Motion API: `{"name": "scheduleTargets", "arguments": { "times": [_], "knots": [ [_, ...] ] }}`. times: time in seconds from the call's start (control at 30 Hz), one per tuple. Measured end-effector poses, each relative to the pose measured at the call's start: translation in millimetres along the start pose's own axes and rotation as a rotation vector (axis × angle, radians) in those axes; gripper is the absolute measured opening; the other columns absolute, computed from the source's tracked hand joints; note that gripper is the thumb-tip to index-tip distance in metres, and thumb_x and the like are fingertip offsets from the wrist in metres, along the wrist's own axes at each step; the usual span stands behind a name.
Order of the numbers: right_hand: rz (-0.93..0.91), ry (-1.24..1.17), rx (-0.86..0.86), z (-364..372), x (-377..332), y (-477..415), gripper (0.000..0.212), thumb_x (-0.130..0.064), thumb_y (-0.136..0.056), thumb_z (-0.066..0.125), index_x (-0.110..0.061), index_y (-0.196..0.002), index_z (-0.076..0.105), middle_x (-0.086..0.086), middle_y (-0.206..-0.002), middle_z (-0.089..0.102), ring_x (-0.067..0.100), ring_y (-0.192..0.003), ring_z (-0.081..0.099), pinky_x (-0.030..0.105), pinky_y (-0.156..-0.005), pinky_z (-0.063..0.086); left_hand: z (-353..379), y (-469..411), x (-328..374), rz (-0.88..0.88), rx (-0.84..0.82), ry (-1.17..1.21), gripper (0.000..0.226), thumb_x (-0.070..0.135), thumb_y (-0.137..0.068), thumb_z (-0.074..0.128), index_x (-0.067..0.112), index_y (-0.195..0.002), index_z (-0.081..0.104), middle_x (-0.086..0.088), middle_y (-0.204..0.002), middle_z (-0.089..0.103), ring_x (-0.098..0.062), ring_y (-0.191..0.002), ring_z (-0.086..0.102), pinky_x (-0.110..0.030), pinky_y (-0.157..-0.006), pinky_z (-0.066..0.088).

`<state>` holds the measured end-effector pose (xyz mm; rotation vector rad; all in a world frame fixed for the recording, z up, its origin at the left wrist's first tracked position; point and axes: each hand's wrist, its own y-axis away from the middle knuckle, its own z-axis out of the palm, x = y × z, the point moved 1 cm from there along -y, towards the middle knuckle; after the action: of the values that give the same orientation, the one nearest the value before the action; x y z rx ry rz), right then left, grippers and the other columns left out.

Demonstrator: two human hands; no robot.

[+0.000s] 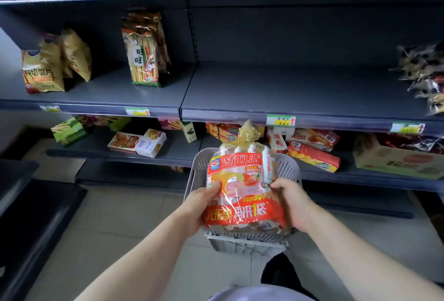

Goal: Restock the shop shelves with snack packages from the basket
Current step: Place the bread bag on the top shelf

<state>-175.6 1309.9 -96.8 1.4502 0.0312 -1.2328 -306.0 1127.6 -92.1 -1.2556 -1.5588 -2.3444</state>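
Note:
A big red and clear snack bag [242, 185] with a knotted yellow top is held upright over a grey slatted basket [288, 168]. My left hand [199, 204] grips its left side, thumb on the front. My right hand [290, 202] grips its right side. The basket stands in front of the shop shelves, below the wide bare stretch of the middle shelf [288, 94]. What else lies in the basket is hidden behind the bag.
On the middle shelf stand gold chip bags [48, 70] at left, a rice cracker pack [144, 53], and dark wrapped snacks [425, 77] at far right. The lower shelf [168, 154] holds several boxes and red packs [312, 154]. A dark counter [28, 223] stands at left.

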Motion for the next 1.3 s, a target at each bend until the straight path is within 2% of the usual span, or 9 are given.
{"name": "scheduleTargets", "arguments": {
  "times": [0.07,0.17,0.3,0.47,0.67,0.83,0.97,1.13,1.3],
  "knots": [
    [-0.035,0.056,0.014,0,1,-3,0.044,-0.043,-0.091,0.054,-0.014,-0.124,0.061,0.015,-0.110,0.072,0.034,-0.102,0.069,0.055,-0.096,0.050,-1,-1,1,0.077,0.064,0.016,0.046,0.037,-0.091,0.067,0.007,-0.124,0.054,-0.014,-0.101,0.075,-0.034,-0.092,0.073,-0.051,-0.083,0.058],
    [-0.047,0.206,0.005,3,3,1,0.068,-0.057,-0.075,0.073,-0.024,-0.131,0.053,0.007,-0.115,0.071,0.026,-0.107,0.067,0.047,-0.094,0.050,-3,1,5,0.103,0.062,0.034,0.040,0.037,-0.093,0.064,0.012,-0.122,0.053,-0.013,-0.101,0.076,-0.033,-0.092,0.073,-0.055,-0.088,0.056],
    [-0.097,0.288,0.014,9,2,12,0.081,-0.027,-0.085,0.074,-0.028,-0.151,0.027,0.003,-0.123,0.065,0.020,-0.107,0.064,0.031,-0.074,0.050,-3,8,12,0.154,0.044,0.007,0.031,0.032,-0.096,0.061,0.015,-0.121,0.053,-0.011,-0.101,0.076,-0.030,-0.093,0.073,-0.052,-0.087,0.057],
    [-0.267,0.364,0.069,6,-13,29,0.066,-0.025,-0.091,0.068,-0.037,-0.146,0.034,-0.003,-0.123,0.065,0.018,-0.104,0.067,0.043,-0.091,0.054,7,23,30,0.270,0.025,-0.061,0.025,0.026,-0.098,0.059,0.018,-0.121,0.054,-0.008,-0.100,0.076,-0.028,-0.093,0.074,-0.051,-0.088,0.057],
    [-0.507,0.368,0.162,2,-51,68,0.057,-0.020,-0.095,0.062,-0.040,-0.143,0.038,-0.005,-0.125,0.061,0.011,-0.099,0.065,0.032,-0.076,0.057,33,53,76,0.478,-0.028,-0.176,0.025,0.024,-0.098,0.058,0.024,-0.122,0.052,-0.006,-0.106,0.073,-0.021,-0.087,0.075,-0.034,-0.067,0.059],
    [-0.806,0.310,0.299,2,-114,109,0.056,-0.021,-0.096,0.059,-0.042,-0.141,0.034,-0.012,-0.122,0.059,0.002,-0.100,0.061,0.021,-0.070,0.053,72,90,146,0.727,-0.083,-0.244,0.023,0.025,-0.100,0.055,0.028,-0.123,0.053,-0.004,-0.105,0.072,-0.020,-0.089,0.074,-0.042,-0.076,0.060],
    [-1.012,0.260,0.409,-3,-182,146,0.047,-0.020,-0.096,0.059,-0.029,-0.133,0.033,-0.015,-0.111,0.057,-0.004,-0.090,0.058,0.013,-0.062,0.047,114,125,210,0.932,-0.113,-0.227,0.028,0.024,-0.099,0.058,0.024,-0.126,0.052,-0.003,-0.105,0.072,-0.014,-0.085,0.074,-0.026,-0.062,0.057],
    [-1.162,0.259,0.468,-10,-268,176,0.043,-0.022,-0.096,0.060,-0.027,-0.133,0.037,-0.020,-0.101,0.054,-0.002,-0.088,0.057,0.019,-0.063,0.045,166,154,283,1.083,-0.060,-0.218,0.035,0.031,-0.099,0.056,0.026,-0.129,0.038,0.002,-0.108,0.067,-0.010,-0.083,0.072,-0.027,-0.062,0.058],
    [-1.279,0.325,0.579,-19,-352,182,0.046,-0.024,-0.098,0.057,-0.025,-0.140,0.040,-0.012,-0.112,0.053,0.007,-0.098,0.058,0.018,-0.063,0.047,213,153,352,1.173,0.020,-0.249,0.035,0.034,-0.101,0.051,0.026,-0.132,0.038,0.001,-0.118,0.064,-0.013,-0.092,0.069,-0.033,-0.072,0.059]
  ]
}}
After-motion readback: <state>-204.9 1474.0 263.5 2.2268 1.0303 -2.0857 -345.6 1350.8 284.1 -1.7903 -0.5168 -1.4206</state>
